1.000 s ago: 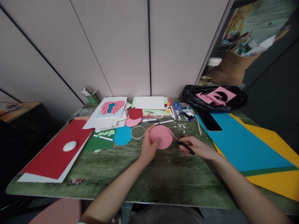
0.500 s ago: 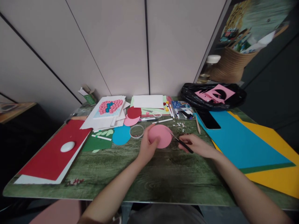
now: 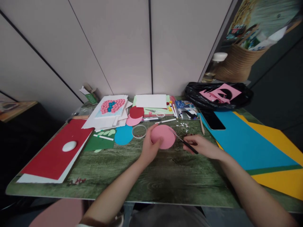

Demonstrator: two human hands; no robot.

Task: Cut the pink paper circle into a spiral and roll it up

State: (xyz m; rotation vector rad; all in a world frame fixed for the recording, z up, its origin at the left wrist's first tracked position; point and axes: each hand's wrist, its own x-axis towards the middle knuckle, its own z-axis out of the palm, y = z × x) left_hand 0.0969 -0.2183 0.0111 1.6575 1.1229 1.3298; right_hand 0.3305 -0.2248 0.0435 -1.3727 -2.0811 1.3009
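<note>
Near the middle of the table, my left hand [image 3: 151, 144] grips a pink paper circle [image 3: 165, 136] by its left side, thumb on top. My right hand [image 3: 195, 145] is closed around a pair of scissors [image 3: 188, 145] with dark handles. The scissors' blades point up and left, and their tips lie at the circle's upper right edge. Behind the hands are a round clear dish [image 3: 139, 131] and a blue paper circle [image 3: 123, 135]. Small white paper scraps [image 3: 183, 125] lie just beyond the scissors.
Red paper [image 3: 54, 148] carries a white oval object [image 3: 69, 146] at left. A phone [image 3: 213, 119] rests on blue paper [image 3: 243, 145] at right. A black plastic bag [image 3: 196, 96] holds pink offcuts. Markers, white-handled scissors [image 3: 159, 114] and a picture [image 3: 111, 107] lie at the back.
The view has shifted slightly, so the table contents appear a little displaced. Both hands keep nearly the same hold on the pink circle and the scissors.
</note>
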